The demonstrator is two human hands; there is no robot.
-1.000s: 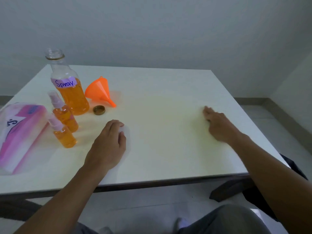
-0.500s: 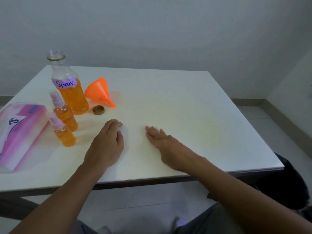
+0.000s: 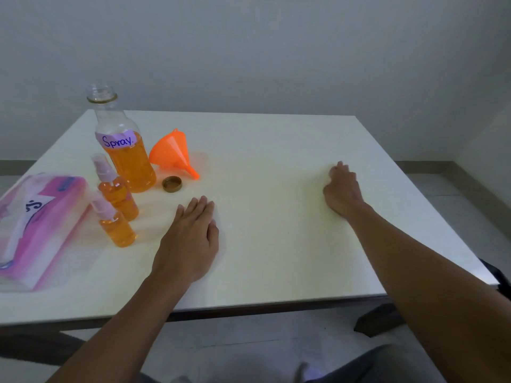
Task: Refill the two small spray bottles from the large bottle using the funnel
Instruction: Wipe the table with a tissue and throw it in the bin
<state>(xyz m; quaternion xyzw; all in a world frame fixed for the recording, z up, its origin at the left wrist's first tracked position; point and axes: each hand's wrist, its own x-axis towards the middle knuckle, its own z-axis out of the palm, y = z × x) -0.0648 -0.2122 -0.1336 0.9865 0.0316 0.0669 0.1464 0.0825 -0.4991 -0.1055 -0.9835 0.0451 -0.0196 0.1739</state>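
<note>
The large clear bottle [image 3: 125, 161] labelled "Spray" stands uncapped at the table's left, about half full of orange liquid. Its brown cap [image 3: 171, 184] lies beside it. An orange funnel [image 3: 172, 153] lies on its side just right of the bottle. Two small spray bottles [image 3: 117, 194] [image 3: 117, 229] with pump tops on stand in front, both holding orange liquid. My left hand [image 3: 190, 239] lies flat on the table right of the small bottles, with a faint white edge showing at its fingers. My right hand [image 3: 341, 189] rests far to the right, fingers loosely bent, holding nothing I can see.
A pink tissue pack [image 3: 38, 217] in clear wrap lies at the left edge. The white table [image 3: 276, 147] stands against a grey wall. A dark chair part [image 3: 378, 319] shows below the front right edge.
My right hand slid from the right side to the table's middle and back out to the right. My left hand stayed put, its fingers now flatter.
</note>
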